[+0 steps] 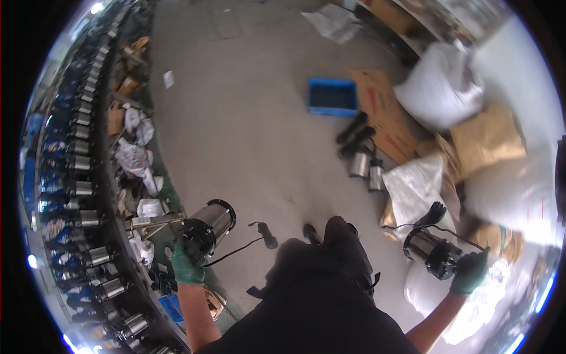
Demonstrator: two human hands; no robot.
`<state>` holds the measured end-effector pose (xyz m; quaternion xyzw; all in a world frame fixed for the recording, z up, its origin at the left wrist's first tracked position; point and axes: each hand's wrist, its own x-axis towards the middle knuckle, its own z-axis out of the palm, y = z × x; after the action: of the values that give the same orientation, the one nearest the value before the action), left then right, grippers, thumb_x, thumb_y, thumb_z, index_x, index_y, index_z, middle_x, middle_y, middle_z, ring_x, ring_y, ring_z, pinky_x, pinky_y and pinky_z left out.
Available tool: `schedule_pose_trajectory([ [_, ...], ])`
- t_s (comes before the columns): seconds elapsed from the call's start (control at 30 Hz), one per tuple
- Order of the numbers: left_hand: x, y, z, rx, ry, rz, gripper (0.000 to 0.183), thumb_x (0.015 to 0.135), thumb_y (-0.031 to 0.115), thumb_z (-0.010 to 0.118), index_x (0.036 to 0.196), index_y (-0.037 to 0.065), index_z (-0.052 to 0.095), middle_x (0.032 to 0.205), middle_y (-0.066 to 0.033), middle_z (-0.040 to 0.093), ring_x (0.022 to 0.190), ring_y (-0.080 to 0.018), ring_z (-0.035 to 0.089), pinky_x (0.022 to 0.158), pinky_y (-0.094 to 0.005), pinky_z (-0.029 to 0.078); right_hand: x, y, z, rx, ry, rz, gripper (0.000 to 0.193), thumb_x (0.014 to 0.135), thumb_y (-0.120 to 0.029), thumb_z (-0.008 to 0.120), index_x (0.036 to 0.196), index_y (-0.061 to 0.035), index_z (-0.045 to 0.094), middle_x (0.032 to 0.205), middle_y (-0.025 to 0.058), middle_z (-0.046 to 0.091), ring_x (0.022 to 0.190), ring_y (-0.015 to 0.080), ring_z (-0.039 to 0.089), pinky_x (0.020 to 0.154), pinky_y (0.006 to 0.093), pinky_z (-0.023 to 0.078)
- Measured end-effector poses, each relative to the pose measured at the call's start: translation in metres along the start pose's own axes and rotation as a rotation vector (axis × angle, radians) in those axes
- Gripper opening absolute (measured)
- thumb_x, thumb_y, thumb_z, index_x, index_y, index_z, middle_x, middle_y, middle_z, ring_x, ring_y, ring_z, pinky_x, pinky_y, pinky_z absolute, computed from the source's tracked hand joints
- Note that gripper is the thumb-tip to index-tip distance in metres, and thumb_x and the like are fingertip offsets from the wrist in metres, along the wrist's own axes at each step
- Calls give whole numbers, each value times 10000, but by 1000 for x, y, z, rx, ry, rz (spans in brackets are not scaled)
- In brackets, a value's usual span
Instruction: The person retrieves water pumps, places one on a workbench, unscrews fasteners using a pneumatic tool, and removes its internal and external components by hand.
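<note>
My left hand (187,269), in a green glove, is closed on the black end of a submersible pump (217,220) with a shiny steel cylinder body. That pump hangs tilted at my left side, and its black cable ends in a dark coiled bundle (269,237) dangling beside it. On the other side my gloved right hand (471,274) grips the black end of a second, similar pump (425,243). A bundled black cable (432,215) lies over this one. My fingers are partly hidden by the pumps' black ends.
A long rack (82,165) with rows of similar steel pumps runs along the left, with scraps and plastic bags (132,156) beside it. Ahead right, a blue crate (332,97), flat cardboard (383,112) and steel pumps (361,164) lie on the floor. White sacks (439,88) line the right.
</note>
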<state>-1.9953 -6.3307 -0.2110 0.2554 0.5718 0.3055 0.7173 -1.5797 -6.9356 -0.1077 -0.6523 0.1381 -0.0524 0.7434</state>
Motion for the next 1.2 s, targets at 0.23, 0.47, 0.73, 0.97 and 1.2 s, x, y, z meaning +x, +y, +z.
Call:
schedule_pose_trajectory([
  [0.23, 102, 48, -72, -213, 147, 2, 406, 1065, 367, 459, 1295, 80, 630, 1197, -131, 688, 1066, -291, 665, 938, -478, 558, 82, 26, 284, 283, -389, 43, 410, 1113, -255, 444, 721, -137, 429, 630, -44, 204, 508, 93, 234, 468, 273, 226],
  [0.47, 160, 185, 32, -378, 663, 41, 342, 994, 384, 595, 704, 261, 461, 561, 59, 366, 384, -96, 280, 326, -256, 269, 139, 83, 658, 85, -317, 244, 464, 1083, -307, 509, 643, -194, 417, 566, -40, 279, 478, 96, 267, 452, 280, 232],
  [0.73, 368, 337, 99, -371, 767, 90, 340, 982, 377, 571, 685, 257, 459, 555, 60, 388, 387, -110, 301, 330, -268, 274, 182, 119, 1074, 144, -538, 294, 541, 1054, -384, 564, 613, -190, 317, 558, -28, 215, 463, 136, 191, 457, 319, 171],
  [0.97, 599, 474, 178, -504, 799, 15, 378, 992, 462, 574, 690, 255, 475, 562, 53, 388, 385, -137, 321, 349, -285, 282, 183, 132, 1437, 227, -587, 270, 558, 1032, -303, 628, 582, -199, 315, 530, -38, 223, 430, 114, 212, 419, 306, 171],
  [1.2, 854, 682, 288, -521, 810, 87, 391, 994, 462, 567, 687, 260, 431, 557, 73, 327, 417, -101, 309, 344, -267, 244, 194, 147, 1764, 159, -735, 214, 507, 1058, -319, 561, 619, -199, 337, 540, -47, 214, 425, 97, 197, 417, 307, 153],
])
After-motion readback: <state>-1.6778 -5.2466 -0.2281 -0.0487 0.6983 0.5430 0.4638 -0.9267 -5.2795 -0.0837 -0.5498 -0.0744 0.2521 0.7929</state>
